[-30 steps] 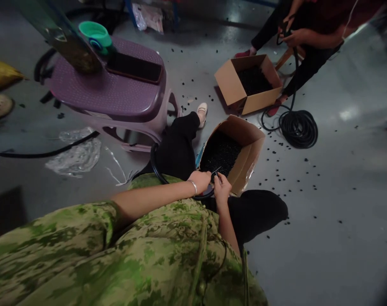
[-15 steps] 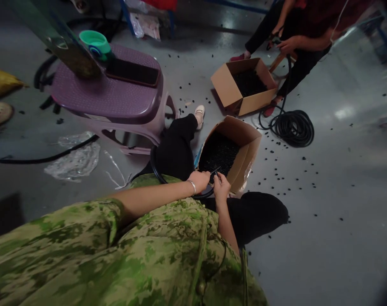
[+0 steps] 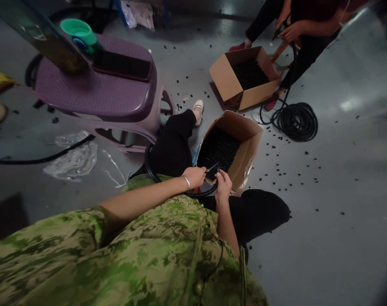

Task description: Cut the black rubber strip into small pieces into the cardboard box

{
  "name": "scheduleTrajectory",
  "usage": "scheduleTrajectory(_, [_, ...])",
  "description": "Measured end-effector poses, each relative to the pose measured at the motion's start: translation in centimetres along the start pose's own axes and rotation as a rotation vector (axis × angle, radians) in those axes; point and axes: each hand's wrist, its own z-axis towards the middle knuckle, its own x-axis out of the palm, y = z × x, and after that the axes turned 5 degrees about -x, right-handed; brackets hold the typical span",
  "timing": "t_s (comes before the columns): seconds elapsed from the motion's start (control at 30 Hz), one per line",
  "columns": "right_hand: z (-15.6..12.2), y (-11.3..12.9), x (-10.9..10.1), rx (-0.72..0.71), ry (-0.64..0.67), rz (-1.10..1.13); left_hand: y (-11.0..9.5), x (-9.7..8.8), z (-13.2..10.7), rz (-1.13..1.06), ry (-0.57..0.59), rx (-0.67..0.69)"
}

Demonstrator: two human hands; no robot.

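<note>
My left hand (image 3: 194,176), with a silver bracelet at the wrist, is closed around a pair of scissors. Their thin metal blades (image 3: 212,167) point up and right, towards my other hand. In my right hand (image 3: 223,183) is the end of a black ribbed hose (image 3: 203,194), pinched between thumb and fingers. The hose loops back under my left wrist and round my left knee. Just beyond both hands, between my legs, stands an open cardboard box (image 3: 249,146) holding many small black pieces (image 3: 220,146). The scissors' handles are mostly hidden in my fist.
A purple stool (image 3: 123,102) on my left carries a green cup (image 3: 81,36) and a phone (image 3: 121,66). Ahead, a co-worker's hands (image 3: 289,30) hold a hose above another cardboard box (image 3: 260,93). Coiled hose (image 3: 297,121) and scattered black bits lie on the floor.
My hands have moved slightly apart, the left one with the scissors shifting left. The blades now stand clear of the hose end. The whole view has shifted a little.
</note>
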Motion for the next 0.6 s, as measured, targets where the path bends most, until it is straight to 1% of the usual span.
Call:
scheduleTrajectory(0.13, [-1.0,0.6,-0.4,0.117,-0.014,0.220,0.6,-0.2,-0.1,-0.077,-0.012,-0.037])
scheduleTrajectory(0.2, [-1.6,0.7,-0.6,0.157,0.001,0.247,0.8,-0.2,-0.1,-0.101,-0.008,-0.065])
scheduleTrajectory(0.33, [-2.3,0.4,-0.7,0.238,0.042,0.221,1.0,-0.2,0.1,-0.125,-0.002,-0.096])
scheduleTrajectory(0.4, [-2.1,0.4,-0.5,0.234,0.046,0.199,1.0,-0.4,0.1,-0.125,0.002,-0.094])
scheduleTrajectory(0.6, [-1.0,0.8,-0.2,0.099,-0.012,0.154,0.6,-1.8,-1.2,-0.052,0.027,-0.034])
